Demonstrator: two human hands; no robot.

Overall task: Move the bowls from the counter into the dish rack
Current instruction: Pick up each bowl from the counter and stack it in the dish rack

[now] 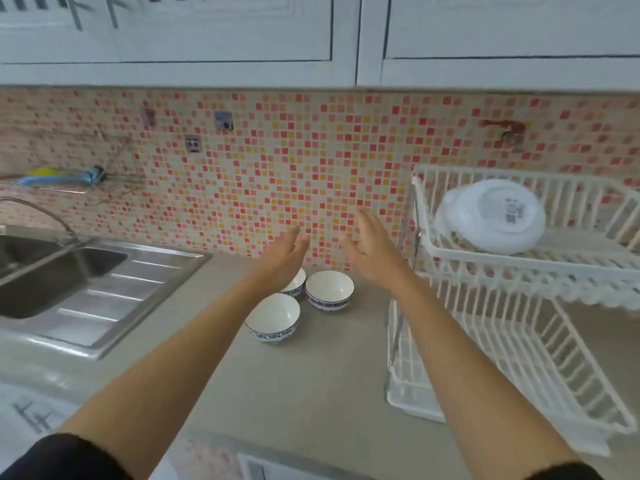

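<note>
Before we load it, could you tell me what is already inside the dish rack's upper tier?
The dish rack holds white plates leaning on edge in its upper tier. They overlap, so their exact number cannot be told. The lower tier looks empty.

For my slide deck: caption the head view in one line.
Both open hands, left and right, reach over three bowls on the counter beside a white dish rack.

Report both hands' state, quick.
Left hand: open, holding nothing, above the bowls.
Right hand: open, holding nothing.
</note>
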